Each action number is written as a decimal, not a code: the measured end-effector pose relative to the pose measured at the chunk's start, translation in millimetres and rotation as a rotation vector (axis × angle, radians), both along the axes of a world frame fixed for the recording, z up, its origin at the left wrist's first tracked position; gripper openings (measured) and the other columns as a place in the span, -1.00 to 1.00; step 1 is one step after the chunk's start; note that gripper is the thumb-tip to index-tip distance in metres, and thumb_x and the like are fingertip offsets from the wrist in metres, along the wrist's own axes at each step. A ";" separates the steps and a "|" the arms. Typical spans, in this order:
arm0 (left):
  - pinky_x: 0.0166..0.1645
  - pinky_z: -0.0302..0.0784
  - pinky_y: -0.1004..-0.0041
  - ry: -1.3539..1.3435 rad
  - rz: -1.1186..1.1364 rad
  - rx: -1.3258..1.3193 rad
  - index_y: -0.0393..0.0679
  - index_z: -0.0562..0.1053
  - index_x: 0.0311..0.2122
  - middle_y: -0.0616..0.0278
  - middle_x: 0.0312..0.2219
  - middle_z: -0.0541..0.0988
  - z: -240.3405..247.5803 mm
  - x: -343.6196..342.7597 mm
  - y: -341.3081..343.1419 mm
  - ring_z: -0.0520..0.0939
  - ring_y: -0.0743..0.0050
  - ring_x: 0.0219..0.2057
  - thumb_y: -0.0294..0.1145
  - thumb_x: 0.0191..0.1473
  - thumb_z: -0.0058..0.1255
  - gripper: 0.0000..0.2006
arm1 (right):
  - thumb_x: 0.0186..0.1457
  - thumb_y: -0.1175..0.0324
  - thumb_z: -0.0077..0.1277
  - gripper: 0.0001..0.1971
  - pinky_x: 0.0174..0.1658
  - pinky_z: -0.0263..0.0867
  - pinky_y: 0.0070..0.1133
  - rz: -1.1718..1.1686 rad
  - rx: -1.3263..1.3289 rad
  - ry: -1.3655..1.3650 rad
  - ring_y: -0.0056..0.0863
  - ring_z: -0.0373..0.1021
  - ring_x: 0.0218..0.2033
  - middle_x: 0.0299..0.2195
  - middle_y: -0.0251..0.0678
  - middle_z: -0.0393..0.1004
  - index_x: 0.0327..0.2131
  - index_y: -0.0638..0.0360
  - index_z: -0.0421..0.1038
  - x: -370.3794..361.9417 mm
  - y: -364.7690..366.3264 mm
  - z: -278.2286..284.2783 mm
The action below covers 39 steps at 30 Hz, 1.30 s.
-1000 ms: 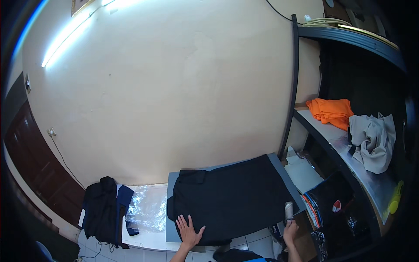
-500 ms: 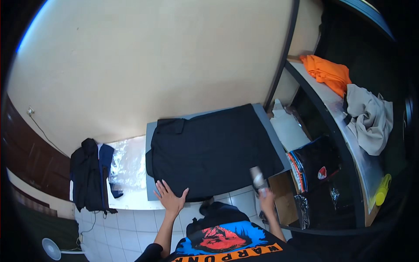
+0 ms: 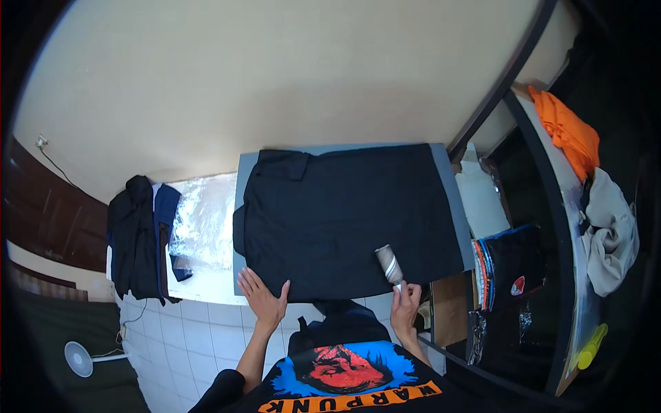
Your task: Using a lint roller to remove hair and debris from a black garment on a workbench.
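Note:
A black garment (image 3: 344,220) lies spread over a grey board on the table, a small folded flap near its far left corner. My left hand (image 3: 265,299) rests flat at the garment's near left corner, fingers stretched and thumb apart. In my right hand (image 3: 405,308) is a lint roller (image 3: 389,265), gripped by its handle. Its greyish-brown cylinder lies over the near right part of the garment and points away from me.
Dark folded clothes (image 3: 134,234) and clear plastic bags (image 3: 205,220) lie on the left of the white table. At right, a shelf holds an orange cloth (image 3: 566,132), a light grey cloth (image 3: 610,230) and a yellow-green bottle (image 3: 592,347). Stacked shirts (image 3: 513,268) sit below it.
My right hand has brought the lint roller left and farther over the garment. The left hand stays at the near left corner. The whole view has shifted.

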State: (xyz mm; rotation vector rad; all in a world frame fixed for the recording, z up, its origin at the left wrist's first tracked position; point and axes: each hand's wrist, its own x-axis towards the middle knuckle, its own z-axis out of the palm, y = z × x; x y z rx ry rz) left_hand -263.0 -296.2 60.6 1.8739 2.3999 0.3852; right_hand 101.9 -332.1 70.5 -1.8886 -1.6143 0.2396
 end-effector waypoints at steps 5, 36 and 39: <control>0.50 -0.36 -0.10 -0.022 -0.002 -0.066 -0.64 -0.12 0.38 -0.54 0.40 -0.13 8.3 -10.3 -5.1 -0.18 -0.45 0.46 0.22 0.18 0.07 0.11 | 0.35 0.36 0.00 -0.71 -0.20 0.28 -0.29 -0.278 -0.089 -0.110 -0.15 0.36 -0.23 -0.24 -0.07 0.35 0.00 0.40 0.48 54.5 18.4 -10.1; 0.49 -0.26 -0.19 -0.031 -0.428 0.123 -0.24 0.15 0.41 -0.34 0.40 0.03 22.3 13.4 136.5 -0.01 -0.38 0.44 -0.02 0.23 0.05 -0.23 | 0.27 0.33 0.08 -0.78 -0.28 0.30 -0.28 -0.098 -0.062 0.191 -0.20 0.37 -0.35 -0.38 -0.12 0.35 -0.41 0.21 0.33 -78.9 102.8 9.2; 0.49 -0.29 -0.18 -0.008 -0.429 0.087 -0.21 0.13 0.43 -0.33 0.41 0.01 18.9 19.2 134.8 -0.02 -0.37 0.44 -0.01 0.21 0.06 -0.20 | 0.19 0.39 0.16 -0.82 -0.39 0.32 -0.26 0.402 0.016 0.089 -0.19 0.38 -0.38 -0.39 -0.17 0.33 -0.22 0.31 0.48 -138.9 86.8 0.7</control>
